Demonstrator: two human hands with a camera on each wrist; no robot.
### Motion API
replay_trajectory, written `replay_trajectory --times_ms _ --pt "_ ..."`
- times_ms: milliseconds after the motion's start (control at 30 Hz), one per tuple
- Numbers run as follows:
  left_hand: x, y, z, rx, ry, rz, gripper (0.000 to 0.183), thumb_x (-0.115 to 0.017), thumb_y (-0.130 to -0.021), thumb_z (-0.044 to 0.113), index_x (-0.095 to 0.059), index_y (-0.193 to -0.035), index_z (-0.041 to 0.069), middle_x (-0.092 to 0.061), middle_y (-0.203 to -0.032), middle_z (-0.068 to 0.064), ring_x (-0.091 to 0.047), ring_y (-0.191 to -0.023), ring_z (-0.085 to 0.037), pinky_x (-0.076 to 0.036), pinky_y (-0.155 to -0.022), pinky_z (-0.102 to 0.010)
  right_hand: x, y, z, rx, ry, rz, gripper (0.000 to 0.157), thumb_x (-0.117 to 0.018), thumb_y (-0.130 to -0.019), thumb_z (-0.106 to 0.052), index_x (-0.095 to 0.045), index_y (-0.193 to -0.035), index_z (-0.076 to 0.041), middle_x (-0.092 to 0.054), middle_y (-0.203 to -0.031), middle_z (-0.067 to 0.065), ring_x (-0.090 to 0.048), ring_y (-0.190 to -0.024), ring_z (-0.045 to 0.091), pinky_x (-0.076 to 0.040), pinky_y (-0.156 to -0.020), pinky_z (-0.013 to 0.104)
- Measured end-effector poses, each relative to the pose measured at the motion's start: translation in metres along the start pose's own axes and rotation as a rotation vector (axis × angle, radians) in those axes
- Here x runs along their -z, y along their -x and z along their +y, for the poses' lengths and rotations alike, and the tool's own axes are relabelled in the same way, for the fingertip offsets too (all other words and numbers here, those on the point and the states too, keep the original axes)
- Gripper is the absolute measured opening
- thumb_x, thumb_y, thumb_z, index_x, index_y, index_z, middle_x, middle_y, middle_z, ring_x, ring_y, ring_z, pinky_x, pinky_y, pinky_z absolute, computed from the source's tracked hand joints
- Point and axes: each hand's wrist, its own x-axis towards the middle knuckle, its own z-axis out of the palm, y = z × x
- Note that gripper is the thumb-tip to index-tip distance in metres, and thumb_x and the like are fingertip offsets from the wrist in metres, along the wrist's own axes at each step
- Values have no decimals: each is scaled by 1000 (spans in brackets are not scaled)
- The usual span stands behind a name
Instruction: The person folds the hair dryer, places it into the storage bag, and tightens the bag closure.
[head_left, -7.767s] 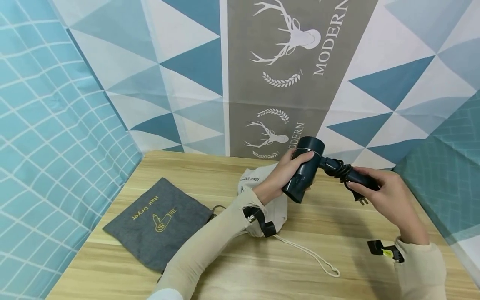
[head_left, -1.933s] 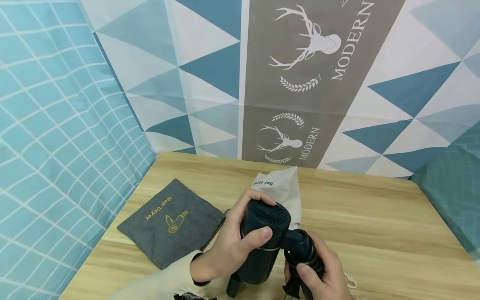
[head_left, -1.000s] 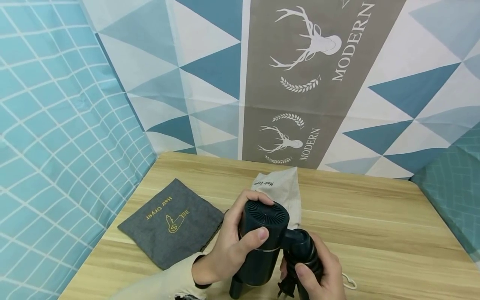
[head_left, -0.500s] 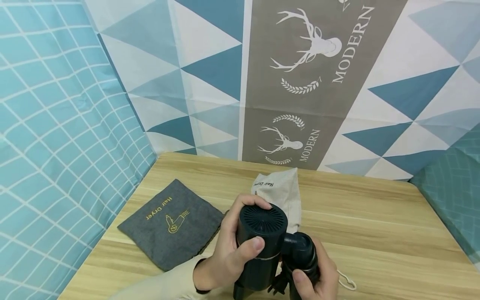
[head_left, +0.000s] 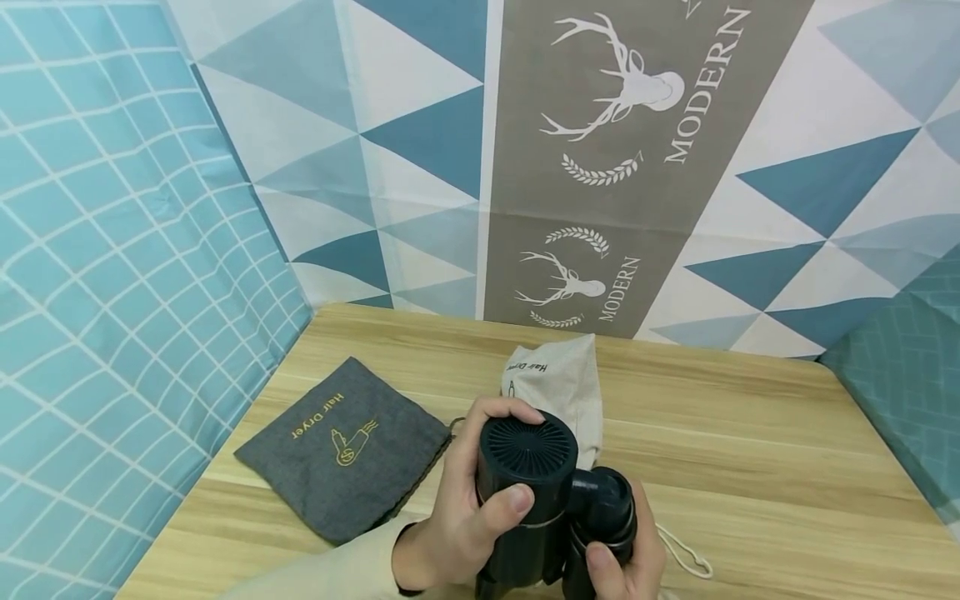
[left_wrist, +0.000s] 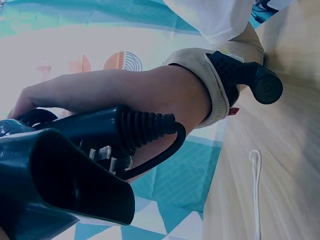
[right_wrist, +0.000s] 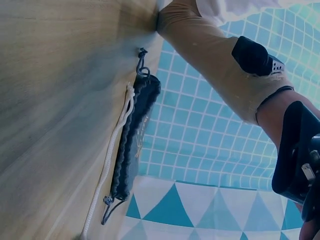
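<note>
A black hair dryer is held low in front of me, its ridged round vent end facing up in the head view. My left hand wraps the barrel, thumb on the near side and fingertips at the vent's rim. The handle, wound with its cord, is gripped by my right hand. The wide nozzle and the plug with metal prongs show up close in the left wrist view. Just behind the dryer lies a cream drawstring bag printed "Hair Dryer", partly covered by the dryer and left hand.
A grey pouch with gold "Hair Dryer" lettering lies flat at the left of the wooden table. The cream bag's white drawstring trails right of my right hand. Patterned cloth hangs behind the table.
Several seconds ago the dryer was farther out over the table; it has come closer, vent end up. In the last second the handle shifts slightly left and the plug slips from the head view.
</note>
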Motion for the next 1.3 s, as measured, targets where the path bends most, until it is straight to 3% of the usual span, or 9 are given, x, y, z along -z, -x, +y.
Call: replay_trajectory --times_ms 400,633,767,867,1100,1200,1300 --pt "-3 -1 3 -23 8 25 39 -47 -88 18 -35 -118 -4 -52 -94 -26 -58 -83 -21 -52 -66 -36 -1 -3 0 -3 17 20 32 -49 -82 -13 -54 -103 11 -61 -89 6 -55 -73 11 -45 -67 17" --pt "1 1 3 6 13 51 38 -46 -89 18 -35 -119 -2 -50 -98 -25 -57 -84 -22 -52 -68 -36 -5 -6 -1 -6 10 -13 30 -49 -84 -13 -54 -104 9 -61 -90 4 -55 -75 10 -44 -68 18" --pt "6 -1 4 24 28 76 37 -46 -89 17 -35 -119 -2 -48 -101 -24 -57 -83 -23 -52 -65 -36 -5 -16 3 82 -7 -95 29 -48 -87 -12 -53 -104 11 -61 -92 5 -55 -77 11 -45 -69 19" --pt "10 -3 6 30 17 86 38 -47 -88 18 -36 -119 -1 -48 -103 -22 -57 -83 -24 -52 -64 -37 -1 -25 7 127 -29 -205 30 -46 -88 -10 -50 -108 14 -60 -96 8 -55 -79 12 -46 -70 20" --pt "21 -14 15 -68 -40 121 44 -50 -88 25 -36 -117 -5 -48 -104 -24 -56 -83 -25 -52 -66 -36 6 -34 6 28 -70 -422 41 -41 -94 -16 -38 -126 11 -54 -117 15 -54 -101 17 -43 -86 22" --pt "27 -19 18 -84 -67 177 46 -51 -88 29 -38 -115 -5 -46 -106 -22 -54 -84 -25 -51 -67 -35 6 -37 7 27 -91 -481 40 -35 -97 -17 -38 -126 10 -53 -118 16 -55 -99 18 -46 -82 24" --pt "33 -23 20 -91 -104 237 46 -52 -86 31 -40 -114 -4 -45 -105 -21 -53 -84 -25 -51 -67 -33 7 -37 7 -48 -47 -529 32 -31 -97 -5 -44 -124 2 -57 -112 11 -58 -91 17 -49 -75 26"
